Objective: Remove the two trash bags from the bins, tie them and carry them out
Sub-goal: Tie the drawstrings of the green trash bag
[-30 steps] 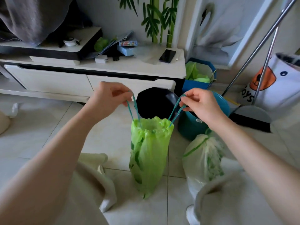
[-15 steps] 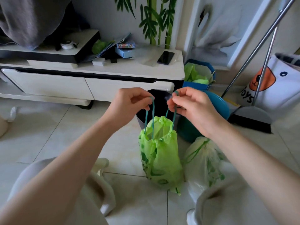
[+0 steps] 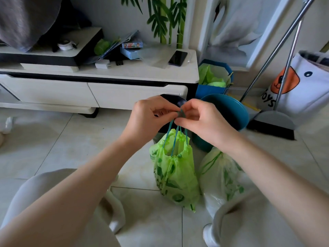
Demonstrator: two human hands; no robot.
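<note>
Tiled floor (image 3: 53, 157), white cabinet (image 3: 89, 93) behind; both hands pinch green bag (image 3: 175, 173) drawstrings (image 3: 175, 139).

The left hand (image 3: 151, 118) and right hand (image 3: 201, 120), apart a second ago, now meet, pinching the teal drawstrings (image 3: 175, 138) together above the lowered green bag (image 3: 175, 175).

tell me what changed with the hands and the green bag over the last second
Both hands, left hand and right hand, came together above the green bag, gathering its drawstrings; the bag's bottom settled on the floor. The white bag stayed beside it.
</note>
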